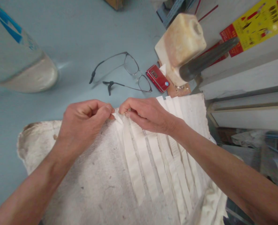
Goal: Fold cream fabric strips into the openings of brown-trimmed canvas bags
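Observation:
A dirty white cloth (87,181) lies spread on the pale blue table (78,34), with several long white paper strips (141,156) laid side by side across it. My left hand (82,125) and my right hand (145,114) meet at the cloth's far edge. Both are closed in a pinch on the top end of one strip (117,117). The right forearm lies across the other strips and hides part of them.
Black-rimmed glasses (127,72) and a small red phone-like device (157,78) lie beyond the hands. A stained white plastic jug (181,43) stands at the back right beside white boards (246,78). A large clear bottle (17,59) lies at the far left.

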Tool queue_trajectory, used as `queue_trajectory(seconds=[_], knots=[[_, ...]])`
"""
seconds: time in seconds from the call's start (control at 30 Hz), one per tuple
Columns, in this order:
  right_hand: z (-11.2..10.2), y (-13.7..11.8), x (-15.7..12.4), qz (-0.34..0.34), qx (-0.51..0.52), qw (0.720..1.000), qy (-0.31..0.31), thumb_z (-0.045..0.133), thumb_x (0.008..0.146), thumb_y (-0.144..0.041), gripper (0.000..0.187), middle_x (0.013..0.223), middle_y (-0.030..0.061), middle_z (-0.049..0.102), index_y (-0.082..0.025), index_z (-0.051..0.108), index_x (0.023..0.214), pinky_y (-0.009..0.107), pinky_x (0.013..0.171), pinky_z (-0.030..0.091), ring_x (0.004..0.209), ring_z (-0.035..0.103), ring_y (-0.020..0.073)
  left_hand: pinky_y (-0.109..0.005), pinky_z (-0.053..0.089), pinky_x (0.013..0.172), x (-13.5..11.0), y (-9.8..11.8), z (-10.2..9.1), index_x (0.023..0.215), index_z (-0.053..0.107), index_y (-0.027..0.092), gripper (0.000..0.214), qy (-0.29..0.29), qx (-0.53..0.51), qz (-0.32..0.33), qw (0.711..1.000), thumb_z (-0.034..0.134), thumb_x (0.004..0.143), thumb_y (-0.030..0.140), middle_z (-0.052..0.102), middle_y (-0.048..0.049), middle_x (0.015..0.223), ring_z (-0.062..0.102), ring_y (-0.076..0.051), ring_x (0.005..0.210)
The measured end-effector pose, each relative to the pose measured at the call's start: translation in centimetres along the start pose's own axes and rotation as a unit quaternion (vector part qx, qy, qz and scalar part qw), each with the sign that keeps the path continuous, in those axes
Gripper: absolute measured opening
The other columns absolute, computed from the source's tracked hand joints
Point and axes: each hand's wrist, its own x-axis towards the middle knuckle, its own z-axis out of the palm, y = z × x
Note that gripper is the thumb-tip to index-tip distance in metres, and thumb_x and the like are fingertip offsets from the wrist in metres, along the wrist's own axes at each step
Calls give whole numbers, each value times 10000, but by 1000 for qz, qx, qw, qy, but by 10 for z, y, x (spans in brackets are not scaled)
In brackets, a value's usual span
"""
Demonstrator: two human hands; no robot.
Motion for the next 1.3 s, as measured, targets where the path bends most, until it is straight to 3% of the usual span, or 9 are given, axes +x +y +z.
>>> queue_trajectory(seconds=[0.33, 0.43, 0.6, 0.73, 0.9, 1.1, 1.23, 1.3], knots=[[2, 1, 7, 5, 36, 999, -34, 395, 1138, -336, 238, 990, 29, 734, -210, 591, 1089, 309, 767, 399, 814, 627, 171, -181, 346, 476, 1, -3, 0, 615, 786, 206, 252, 4, 12, 11, 1000, 633, 714, 380, 727, -8, 636, 511, -101, 552], [-1, -3, 8, 18, -11, 998, -65, 376, 1138, -303, 235, 969, 30, 724, -206, 586, 1102, 317, 714, 327, 784, 607, 178, -188, 333, 463, 0, -3, -1, 619, 787, 205, 263, 11, 23, 11, 1000, 631, 719, 392, 696, 2, 605, 490, -99, 531], [1, -9, 7, 24, -68, 994, -82, 355, 1138, -238, 230, 974, 40, 739, -200, 581, 1150, 325, 684, 275, 770, 605, 188, -222, 209, 401, -1, -3, 1, 581, 741, 224, 231, -4, -5, 10, 1000, 640, 738, 360, 468, 58, 446, 333, -93, 441], [8, -13, 7, 20, -97, 993, -69, 389, 1099, -141, 206, 997, 56, 747, -203, 571, 1174, 337, 681, 285, 795, 631, 201, -257, 204, 386, 0, -5, 2, 550, 714, 259, 251, -6, -18, 16, 1000, 651, 757, 385, 459, 52, 420, 337, -110, 405], [11, -34, -1, 72, -107, 989, -73, 428, 1039, -93, 189, 935, 45, 729, -224, 557, 1084, 340, 651, 293, 749, 595, 198, -274, 215, 401, 1, -7, 2, 529, 674, 257, 270, -16, -16, 29, 999, 635, 775, 361, 457, 45, 431, 337, -110, 405], [16, -57, -27, 109, 3, 994, 23, 397, 1082, -179, 161, 937, 42, 727, -228, 543, 1036, 310, 696, 425, 759, 607, 182, -270, 274, 422, 2, -8, 0, 601, 737, 243, 252, -28, -20, 17, 999, 666, 787, 399, 505, 22, 457, 407, -127, 436], [23, -61, -36, 136, 48, 986, 77, 430, 1069, -217, 140, 907, 23, 723, -239, 553, 1007, 301, 683, 452, 726, 608, 168, -248, 393, 453, 2, -10, -3, 677, 803, 245, 287, -44, -49, 22, 998, 651, 823, 439, 698, -22, 629, 494, -124, 487], [26, -62, -40, 154, 52, 980, 111, 457, 1062, -231, 125, 883, 11, 718, -240, 569, 1008, 296, 656, 447, 684, 590, 159, -235, 412, 447, 1, -12, -5, 794, 857, 253, 250, -44, -87, 30, 995, 675, 847, 414, 683, -1, 626, 493, -116, 484]])
